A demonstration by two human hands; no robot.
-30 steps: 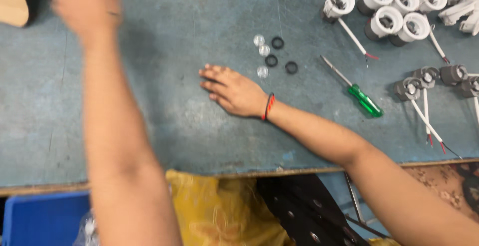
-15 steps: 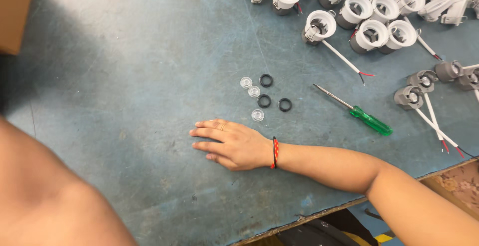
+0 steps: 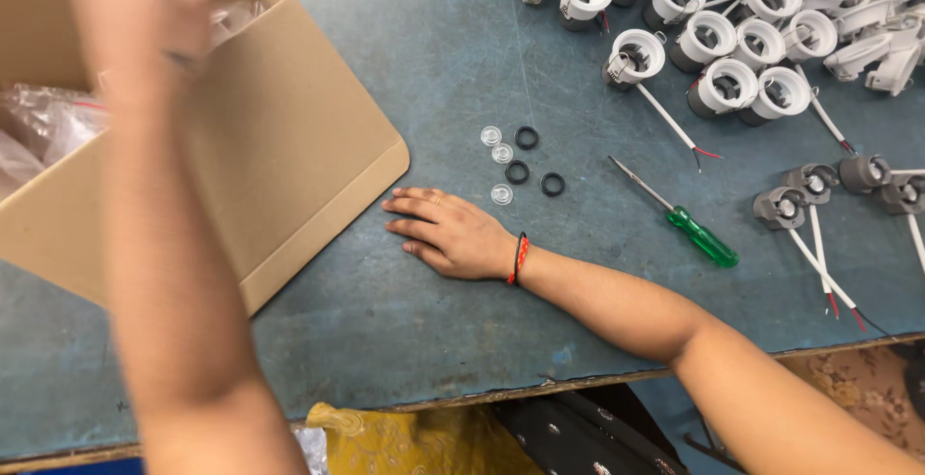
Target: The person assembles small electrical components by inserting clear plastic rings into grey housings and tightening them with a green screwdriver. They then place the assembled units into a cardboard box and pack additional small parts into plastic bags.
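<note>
My right hand [image 3: 451, 234] lies flat, palm down, on the blue-grey table [image 3: 462, 340], fingers spread and pointing left, holding nothing; a red and black band is on the wrist. Just above it lie three clear round lenses [image 3: 501, 155] and three black rings [image 3: 527, 138]. My left hand [image 3: 145, 22] is raised and blurred over an open cardboard box [image 3: 279, 147] at the left, reaching into it among clear plastic bags [image 3: 48, 118]. Whether it grips anything is hidden by the blur.
A green-handled screwdriver [image 3: 684, 223] lies right of the rings. Several white round lamp housings [image 3: 713, 37] crowd the top right. Grey fittings with red-tipped wires [image 3: 800, 210] lie at the right edge. Yellow cloth [image 3: 424, 441] shows below the table's front edge.
The view has shifted left, bringing the cardboard box into sight. My left arm has risen and reached into the box. My right hand stays flat on the table.
</note>
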